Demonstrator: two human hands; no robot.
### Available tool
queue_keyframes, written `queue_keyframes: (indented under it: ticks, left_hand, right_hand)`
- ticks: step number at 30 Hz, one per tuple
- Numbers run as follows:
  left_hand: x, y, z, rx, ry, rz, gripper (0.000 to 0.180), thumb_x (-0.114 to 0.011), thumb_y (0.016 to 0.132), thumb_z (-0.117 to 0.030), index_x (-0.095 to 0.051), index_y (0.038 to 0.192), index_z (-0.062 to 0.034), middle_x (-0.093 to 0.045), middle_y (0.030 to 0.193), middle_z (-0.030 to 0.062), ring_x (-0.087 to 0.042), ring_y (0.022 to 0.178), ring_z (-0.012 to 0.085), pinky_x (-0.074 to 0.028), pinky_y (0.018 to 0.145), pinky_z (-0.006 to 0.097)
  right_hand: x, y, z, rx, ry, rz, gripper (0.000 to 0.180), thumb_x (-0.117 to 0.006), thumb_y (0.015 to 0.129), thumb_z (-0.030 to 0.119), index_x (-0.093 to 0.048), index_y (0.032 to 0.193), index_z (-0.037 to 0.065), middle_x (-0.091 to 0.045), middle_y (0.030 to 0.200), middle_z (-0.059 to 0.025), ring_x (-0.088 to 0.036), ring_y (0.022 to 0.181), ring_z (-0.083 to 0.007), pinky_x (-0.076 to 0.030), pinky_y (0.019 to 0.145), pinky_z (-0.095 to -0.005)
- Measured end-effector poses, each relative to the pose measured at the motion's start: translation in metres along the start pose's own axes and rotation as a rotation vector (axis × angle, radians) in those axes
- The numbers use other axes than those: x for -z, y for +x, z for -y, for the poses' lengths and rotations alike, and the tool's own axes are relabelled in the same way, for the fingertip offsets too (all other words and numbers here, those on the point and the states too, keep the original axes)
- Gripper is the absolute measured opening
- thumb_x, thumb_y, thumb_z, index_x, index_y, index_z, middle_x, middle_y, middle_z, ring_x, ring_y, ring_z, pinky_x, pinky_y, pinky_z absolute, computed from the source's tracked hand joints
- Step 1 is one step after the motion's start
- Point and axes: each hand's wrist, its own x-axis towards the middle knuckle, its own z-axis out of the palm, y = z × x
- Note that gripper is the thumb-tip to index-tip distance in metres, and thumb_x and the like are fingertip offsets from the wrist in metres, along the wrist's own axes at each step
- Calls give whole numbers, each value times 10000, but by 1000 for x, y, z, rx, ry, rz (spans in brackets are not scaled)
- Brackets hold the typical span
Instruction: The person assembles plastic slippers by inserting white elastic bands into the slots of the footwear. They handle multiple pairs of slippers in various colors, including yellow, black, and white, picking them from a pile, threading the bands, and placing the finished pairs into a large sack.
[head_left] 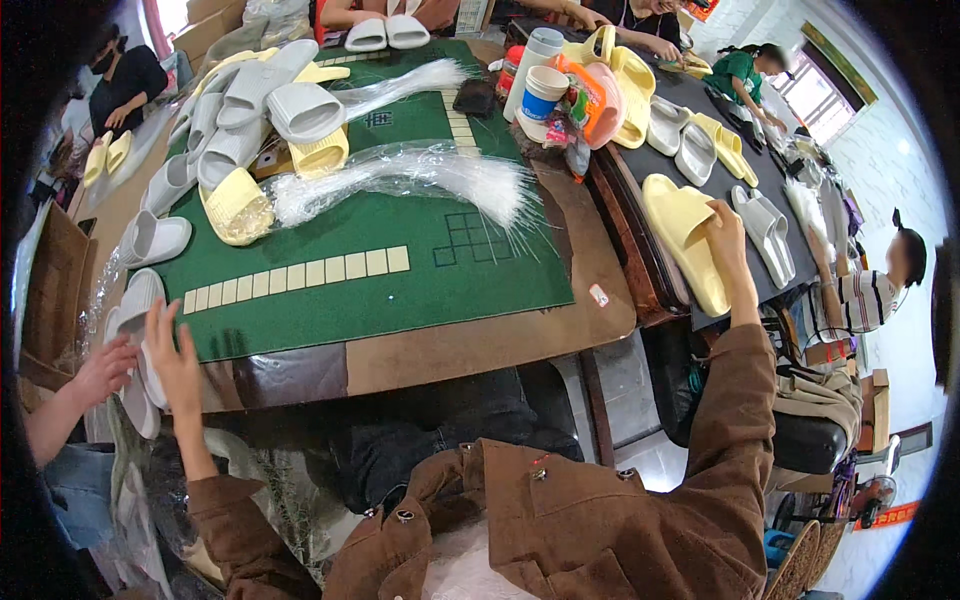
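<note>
On the right, my right hand (730, 242) is closed on the edge of a pale yellow slipper (682, 232), over the dark table. Beside it lies a grey slipper (764, 232). Far to the left, my left hand (173, 362) has its fingers stretched upward and apart, right by grey slippers (141, 300) at the table's corner. Whether it touches them I cannot tell. Another person's hand (106, 370) reaches in at the left of mine, by the same slippers.
A pile of grey and yellow slippers (240, 110) covers the green mat's (470, 290) left side. Bundles of clear plastic strands (420, 185) lie across it. A white cup (541, 95) and a bottle (535, 60) stand at the table's right edge. Several other people sit around.
</note>
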Motion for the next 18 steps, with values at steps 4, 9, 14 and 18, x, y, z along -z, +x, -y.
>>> queue_keyframes:
  ticks: [4,9,14,18]
  left_hand:
    - [-6,-11,-86,29,-342,197,256,-514,944,-27,-629,1172,-12,-561,1309,170,-511,1250,344,-375,1057,402]
    - [-17,-12,-192,-79,-745,261,356,-534,936,-70,-567,1287,-21,-497,1388,154,-466,1298,308,-344,1089,402]
    - [-12,-17,-228,-46,-750,16,430,-465,975,-154,-457,1375,5,-400,1453,205,-372,1357,357,-273,1127,449]
    - [-30,-23,-223,-47,-641,156,461,-474,984,-221,-450,1383,8,-430,1440,192,-378,1355,351,-236,1151,448]
  right_hand:
    - [8,-52,154,-60,614,146,493,-565,903,18,-492,1382,109,-649,1217,-129,-603,1127,-198,-459,969,-325]
    - [-27,-107,271,215,664,349,589,-639,835,35,-463,1396,78,-609,1237,-172,-585,1159,-285,-443,1004,-356]
    - [-119,-167,361,196,974,419,598,-597,836,3,-425,1407,30,-535,1315,-245,-506,1247,-360,-384,1042,-383]
    - [-145,-183,389,405,882,480,852,-495,761,-89,-174,1531,87,-388,1419,-299,-383,1283,-490,-319,1088,-459]
